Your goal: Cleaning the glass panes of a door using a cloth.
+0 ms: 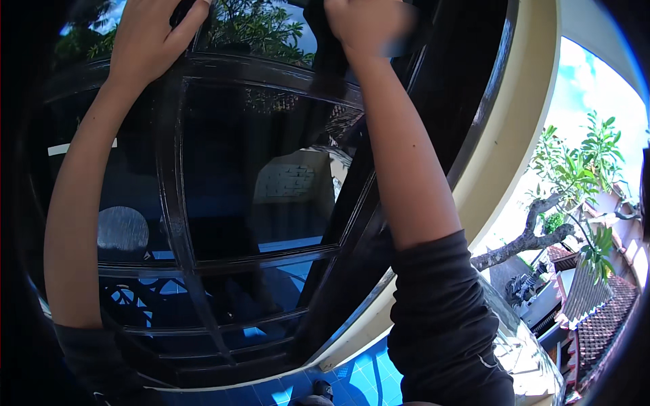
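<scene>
My left hand (150, 37) is raised at the top edge against a dark-framed glass window (271, 71). Its thumb curves around something black (181, 12) that I cannot make out, and the fingertips are cut off. Further right, my right hand (371, 28) is up beside the window's right-hand frame. It looks curled like a fist and is smeared by motion; a faint bluish blur shows at its lower side. Whatever it holds is hidden. The glass panes (264, 155) mirror foliage, sky and a wall.
A cream curved surround (518, 108) borders the window on the right. Beyond it are a tree (531, 237) and tiled roofs (609, 311) lower down. Blue floor tiles (362, 375) and a dark shoe (323, 390) show below. Through the glass appears a rounded pale shape (122, 229).
</scene>
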`<act>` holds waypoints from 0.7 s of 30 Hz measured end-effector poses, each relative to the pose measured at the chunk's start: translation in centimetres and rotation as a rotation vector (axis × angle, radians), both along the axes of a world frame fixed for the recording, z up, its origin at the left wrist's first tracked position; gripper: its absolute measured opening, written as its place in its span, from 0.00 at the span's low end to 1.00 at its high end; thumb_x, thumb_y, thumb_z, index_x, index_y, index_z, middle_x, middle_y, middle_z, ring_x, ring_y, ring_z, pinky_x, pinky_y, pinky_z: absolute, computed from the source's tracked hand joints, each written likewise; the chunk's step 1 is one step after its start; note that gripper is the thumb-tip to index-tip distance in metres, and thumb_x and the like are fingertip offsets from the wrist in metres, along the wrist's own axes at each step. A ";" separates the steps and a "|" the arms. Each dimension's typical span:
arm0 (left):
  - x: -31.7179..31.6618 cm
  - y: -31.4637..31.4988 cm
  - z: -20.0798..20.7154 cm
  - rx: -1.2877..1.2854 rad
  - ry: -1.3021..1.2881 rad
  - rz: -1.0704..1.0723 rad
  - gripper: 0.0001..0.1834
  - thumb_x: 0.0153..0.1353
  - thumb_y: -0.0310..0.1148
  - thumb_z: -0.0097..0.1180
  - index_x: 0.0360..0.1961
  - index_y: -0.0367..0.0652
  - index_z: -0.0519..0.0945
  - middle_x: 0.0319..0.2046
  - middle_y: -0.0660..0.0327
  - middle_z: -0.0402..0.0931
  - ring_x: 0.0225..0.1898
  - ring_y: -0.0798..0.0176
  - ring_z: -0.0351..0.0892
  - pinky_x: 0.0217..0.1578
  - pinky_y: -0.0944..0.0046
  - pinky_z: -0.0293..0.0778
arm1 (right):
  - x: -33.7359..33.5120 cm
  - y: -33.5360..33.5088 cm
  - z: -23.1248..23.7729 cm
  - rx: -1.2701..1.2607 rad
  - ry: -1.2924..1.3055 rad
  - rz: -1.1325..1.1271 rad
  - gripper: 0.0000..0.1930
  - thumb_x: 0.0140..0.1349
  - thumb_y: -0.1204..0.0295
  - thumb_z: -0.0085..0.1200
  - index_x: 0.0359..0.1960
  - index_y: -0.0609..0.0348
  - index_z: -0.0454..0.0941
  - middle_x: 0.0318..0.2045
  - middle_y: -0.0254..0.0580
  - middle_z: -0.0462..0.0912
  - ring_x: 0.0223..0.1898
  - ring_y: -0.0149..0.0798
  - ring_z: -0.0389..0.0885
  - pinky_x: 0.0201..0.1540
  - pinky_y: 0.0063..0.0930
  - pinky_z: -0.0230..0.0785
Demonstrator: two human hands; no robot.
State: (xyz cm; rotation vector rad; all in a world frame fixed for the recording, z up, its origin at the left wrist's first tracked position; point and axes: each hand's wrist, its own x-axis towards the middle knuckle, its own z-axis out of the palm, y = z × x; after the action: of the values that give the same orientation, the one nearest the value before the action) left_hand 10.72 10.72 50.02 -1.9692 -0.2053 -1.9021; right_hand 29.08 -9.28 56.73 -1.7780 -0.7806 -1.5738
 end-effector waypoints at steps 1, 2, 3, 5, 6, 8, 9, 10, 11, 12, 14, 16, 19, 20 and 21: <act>-0.2 -0.2 0.2 0.086 -0.013 -0.036 0.23 0.62 0.30 0.58 0.58 0.35 0.81 0.64 0.52 0.78 0.65 0.44 0.72 0.66 0.48 0.66 | -0.2 -0.2 -0.2 -0.041 0.007 0.014 0.09 0.53 0.66 0.56 0.21 0.54 0.72 0.24 0.43 0.75 0.23 0.58 0.72 0.26 0.48 0.65; -0.2 -0.3 0.3 0.096 -0.006 -0.041 0.23 0.62 0.30 0.58 0.58 0.35 0.81 0.64 0.52 0.78 0.65 0.44 0.72 0.66 0.48 0.66 | -1.1 -0.5 -0.7 -0.093 0.004 0.078 0.09 0.53 0.66 0.56 0.21 0.54 0.72 0.24 0.44 0.75 0.23 0.58 0.73 0.26 0.48 0.66; -0.3 -0.5 0.4 -0.009 0.040 -0.038 0.23 0.62 0.29 0.58 0.58 0.35 0.81 0.64 0.52 0.78 0.65 0.44 0.72 0.66 0.48 0.65 | -0.4 -0.3 -1.0 -0.134 -0.022 0.113 0.09 0.53 0.66 0.56 0.21 0.55 0.72 0.25 0.44 0.75 0.23 0.58 0.73 0.26 0.47 0.66; -0.5 -1.7 0.1 -0.104 0.088 -0.016 0.23 0.61 0.29 0.57 0.58 0.35 0.81 0.64 0.52 0.78 0.65 0.44 0.72 0.66 0.49 0.65 | 1.4 0.5 -3.0 -0.092 -0.245 0.209 0.09 0.54 0.66 0.56 0.22 0.55 0.72 0.25 0.45 0.76 0.24 0.58 0.74 0.27 0.47 0.67; -0.2 -3.2 -0.2 -0.017 0.024 0.002 0.23 0.61 0.29 0.57 0.58 0.35 0.81 0.64 0.52 0.78 0.65 0.44 0.72 0.66 0.48 0.65 | 2.8 0.7 -4.6 -0.005 -0.442 0.255 0.09 0.55 0.66 0.55 0.24 0.55 0.73 0.26 0.46 0.76 0.25 0.59 0.75 0.29 0.48 0.69; -0.1 -6.6 -1.3 0.150 -0.106 0.060 0.23 0.61 0.29 0.57 0.59 0.35 0.80 0.64 0.52 0.78 0.65 0.44 0.72 0.66 0.48 0.65 | 4.5 0.6 -6.7 0.104 -0.557 0.312 0.07 0.52 0.66 0.58 0.24 0.54 0.77 0.25 0.38 0.75 0.23 0.50 0.72 0.26 0.39 0.65; -0.2 -7.5 -1.7 0.233 -0.175 0.088 0.24 0.61 0.28 0.57 0.59 0.35 0.80 0.64 0.52 0.78 0.65 0.44 0.72 0.66 0.48 0.65 | 5.0 0.6 -7.0 0.200 -0.678 0.353 0.05 0.48 0.66 0.61 0.24 0.52 0.81 0.23 0.31 0.73 0.20 0.41 0.70 0.24 0.30 0.62; 0.2 -7.8 -1.7 0.244 -0.176 0.089 0.24 0.61 0.28 0.57 0.59 0.35 0.80 0.64 0.52 0.78 0.65 0.44 0.72 0.66 0.48 0.65 | 5.8 0.2 -6.9 0.212 -0.680 0.351 0.05 0.48 0.66 0.61 0.24 0.52 0.81 0.23 0.31 0.73 0.20 0.41 0.70 0.24 0.30 0.62; 0.6 -7.9 -1.8 0.244 -0.177 0.084 0.24 0.61 0.29 0.57 0.59 0.35 0.80 0.64 0.51 0.78 0.65 0.44 0.72 0.66 0.48 0.64 | 6.6 -0.3 -6.7 0.180 -0.702 0.352 0.05 0.48 0.66 0.61 0.24 0.52 0.81 0.23 0.31 0.73 0.20 0.41 0.70 0.24 0.30 0.61; 0.5 -7.9 -1.9 0.242 -0.177 0.089 0.24 0.61 0.29 0.57 0.59 0.36 0.80 0.64 0.51 0.78 0.66 0.43 0.72 0.66 0.48 0.64 | 7.0 -0.7 -6.5 0.149 -0.723 0.361 0.05 0.48 0.67 0.60 0.24 0.51 0.81 0.23 0.31 0.73 0.20 0.41 0.70 0.24 0.31 0.61; 0.0 -7.5 -2.1 0.234 -0.183 0.096 0.24 0.61 0.29 0.57 0.60 0.36 0.80 0.64 0.51 0.77 0.66 0.43 0.71 0.66 0.48 0.64 | 7.7 -1.4 -6.1 0.081 -0.770 0.378 0.04 0.48 0.67 0.59 0.25 0.50 0.81 0.23 0.31 0.73 0.20 0.42 0.70 0.24 0.31 0.61; -0.3 -6.2 -1.9 0.255 -0.154 0.108 0.25 0.61 0.30 0.57 0.60 0.36 0.80 0.64 0.51 0.77 0.66 0.42 0.71 0.66 0.48 0.64 | 8.9 -2.2 -5.1 0.057 -0.811 0.340 0.04 0.49 0.67 0.60 0.25 0.50 0.80 0.23 0.31 0.73 0.20 0.42 0.70 0.24 0.31 0.61; -1.0 -3.9 -1.7 0.283 -0.072 0.148 0.26 0.61 0.32 0.58 0.61 0.37 0.79 0.64 0.50 0.77 0.67 0.42 0.70 0.66 0.48 0.64 | 9.8 -2.9 -3.2 0.075 -0.789 0.286 0.05 0.51 0.66 0.60 0.24 0.51 0.78 0.23 0.31 0.74 0.21 0.42 0.71 0.25 0.31 0.61; -1.2 -3.6 -1.7 0.275 -0.087 0.155 0.26 0.61 0.32 0.58 0.61 0.37 0.79 0.64 0.50 0.77 0.67 0.42 0.70 0.66 0.48 0.64 | 10.4 -3.0 -2.3 0.097 -0.786 0.298 0.05 0.49 0.66 0.60 0.24 0.50 0.79 0.23 0.32 0.74 0.20 0.43 0.71 0.23 0.32 0.61; -1.3 -3.3 -1.8 0.229 -0.052 0.225 0.26 0.61 0.32 0.58 0.61 0.37 0.79 0.64 0.50 0.77 0.67 0.42 0.70 0.66 0.48 0.64 | 10.9 -3.0 -1.5 0.118 -0.784 0.311 0.04 0.47 0.66 0.60 0.23 0.49 0.79 0.23 0.32 0.75 0.20 0.44 0.72 0.22 0.33 0.61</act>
State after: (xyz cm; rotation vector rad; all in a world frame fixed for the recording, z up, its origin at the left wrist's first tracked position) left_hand 9.45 7.43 48.20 -1.6741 -0.2043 -1.7489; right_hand 39.95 -12.32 55.20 -0.8606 -1.2122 -2.0408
